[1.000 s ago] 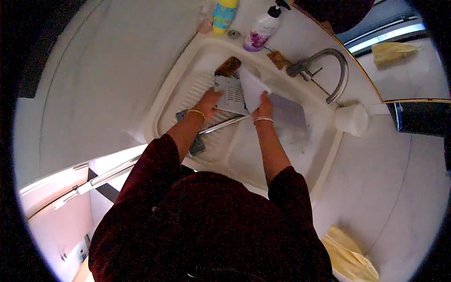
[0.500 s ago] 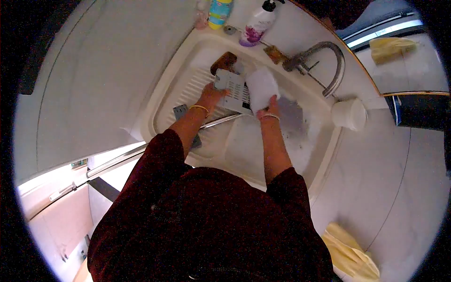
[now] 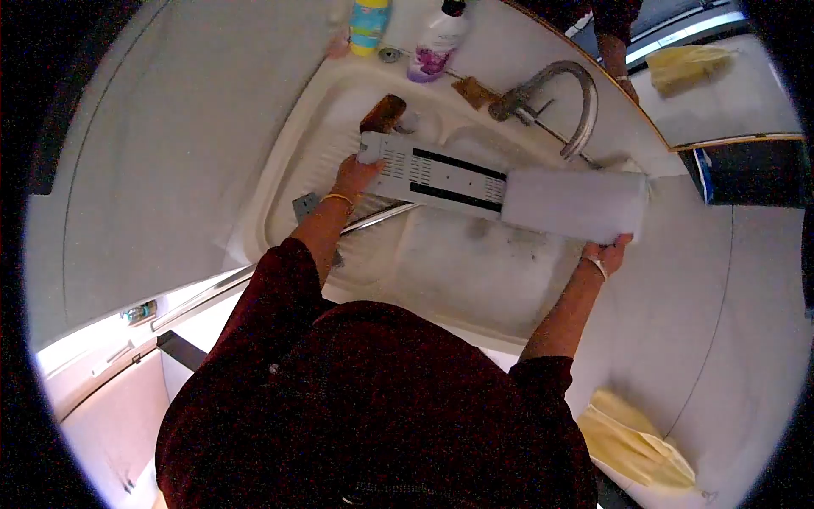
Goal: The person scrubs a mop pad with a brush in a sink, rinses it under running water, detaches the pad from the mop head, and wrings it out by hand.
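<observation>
Above the sink, a long grey slotted panel [image 3: 454, 180] with black strips stretches out, its left end gripped by my left hand [image 3: 356, 176]. A white translucent cover [image 3: 572, 199] meets the panel's right end; whether it slides over it or only touches I cannot tell. My right hand [image 3: 608, 253] is closed on the lower right corner of this cover. Below my left wrist, a small grey plate [image 3: 305, 205] lies on the ribbed drainboard, and a shiny metal bar [image 3: 379, 218] runs beneath the panel.
The cream sink [image 3: 263, 212] surrounds the work. Behind it stand a faucet [image 3: 585, 102], a purple-and-white pump bottle [image 3: 437, 42] and a yellow-blue bottle [image 3: 369, 27]. A brown object [image 3: 383, 114] sits at the back left; a yellow cloth [image 3: 636, 441] lies front right.
My right hand has moved right with the white cover, which now extends past the sink's right side. Much more of the grey panel shows. My left hand still grips its left end.
</observation>
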Demonstrator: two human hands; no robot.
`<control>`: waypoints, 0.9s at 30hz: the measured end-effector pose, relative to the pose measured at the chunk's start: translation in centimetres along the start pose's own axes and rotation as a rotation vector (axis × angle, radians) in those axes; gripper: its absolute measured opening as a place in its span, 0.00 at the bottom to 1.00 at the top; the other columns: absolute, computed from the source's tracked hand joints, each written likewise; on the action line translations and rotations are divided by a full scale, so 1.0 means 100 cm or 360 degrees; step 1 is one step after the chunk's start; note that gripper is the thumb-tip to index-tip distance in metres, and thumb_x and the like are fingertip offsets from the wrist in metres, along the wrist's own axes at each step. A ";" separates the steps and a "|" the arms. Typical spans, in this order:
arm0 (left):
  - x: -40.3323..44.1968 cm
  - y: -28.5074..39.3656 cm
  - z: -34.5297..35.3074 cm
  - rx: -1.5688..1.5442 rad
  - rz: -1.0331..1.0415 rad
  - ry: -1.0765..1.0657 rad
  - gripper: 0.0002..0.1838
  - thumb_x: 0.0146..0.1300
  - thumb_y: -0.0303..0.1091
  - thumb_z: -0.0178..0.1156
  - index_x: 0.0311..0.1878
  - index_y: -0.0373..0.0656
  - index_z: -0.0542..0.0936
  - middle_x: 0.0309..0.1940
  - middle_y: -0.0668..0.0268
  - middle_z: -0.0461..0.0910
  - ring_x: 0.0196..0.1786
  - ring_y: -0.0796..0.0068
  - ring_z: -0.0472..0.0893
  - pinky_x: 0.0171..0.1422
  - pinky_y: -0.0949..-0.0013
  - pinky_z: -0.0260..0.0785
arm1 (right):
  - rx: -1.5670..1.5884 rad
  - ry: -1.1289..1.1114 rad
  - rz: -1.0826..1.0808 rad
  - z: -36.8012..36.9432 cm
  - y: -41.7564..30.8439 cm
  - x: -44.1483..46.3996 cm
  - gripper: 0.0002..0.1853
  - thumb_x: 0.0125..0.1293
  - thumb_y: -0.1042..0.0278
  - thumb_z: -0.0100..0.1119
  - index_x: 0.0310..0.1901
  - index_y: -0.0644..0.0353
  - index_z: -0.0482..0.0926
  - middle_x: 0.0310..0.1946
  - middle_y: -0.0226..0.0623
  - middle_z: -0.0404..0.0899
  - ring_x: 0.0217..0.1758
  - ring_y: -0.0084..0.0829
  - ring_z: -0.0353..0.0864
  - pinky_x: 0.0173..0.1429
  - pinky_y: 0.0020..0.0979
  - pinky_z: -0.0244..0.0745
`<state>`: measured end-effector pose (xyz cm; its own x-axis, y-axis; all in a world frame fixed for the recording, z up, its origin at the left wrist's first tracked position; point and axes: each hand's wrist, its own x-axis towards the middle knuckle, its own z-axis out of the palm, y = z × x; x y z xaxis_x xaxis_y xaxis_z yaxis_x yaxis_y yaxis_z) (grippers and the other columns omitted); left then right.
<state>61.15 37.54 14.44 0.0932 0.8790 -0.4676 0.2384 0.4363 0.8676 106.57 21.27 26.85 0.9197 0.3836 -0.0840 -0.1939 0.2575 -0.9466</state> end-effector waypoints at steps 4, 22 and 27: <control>0.049 -0.063 0.004 0.0375 0.0580 0.0018 0.23 0.49 0.36 0.63 0.46 0.34 0.72 0.39 0.57 0.77 0.39 0.66 0.77 0.42 0.63 0.70 | -0.0545 0.0242 -0.0471 0.015 -0.081 -0.029 0.28 0.64 0.48 0.41 0.54 0.67 0.66 0.53 0.43 0.68 0.54 0.39 0.68 0.56 0.46 0.65; 0.025 -0.032 0.006 -0.0206 0.0140 -0.0332 0.26 0.50 0.36 0.64 0.50 0.40 0.65 0.44 0.60 0.74 0.43 0.62 0.75 0.39 0.60 0.75 | 0.0302 -0.0081 -0.0464 -0.002 -0.256 -0.055 0.29 0.60 0.53 0.53 0.58 0.63 0.61 0.59 0.40 0.61 0.60 0.40 0.60 0.64 0.42 0.55; 0.016 -0.011 0.003 -0.0339 0.0027 -0.0187 0.27 0.48 0.37 0.65 0.50 0.40 0.65 0.43 0.58 0.72 0.46 0.61 0.73 0.40 0.59 0.73 | 0.0443 -0.0217 -0.0346 -0.005 -0.260 -0.067 0.27 0.62 0.55 0.51 0.58 0.63 0.62 0.59 0.39 0.62 0.59 0.38 0.62 0.63 0.40 0.56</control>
<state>61.36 38.45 12.72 0.2100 0.8637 -0.4582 0.0279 0.4632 0.8858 105.65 11.59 51.84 0.8992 0.4034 0.1696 -0.1018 0.5697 -0.8155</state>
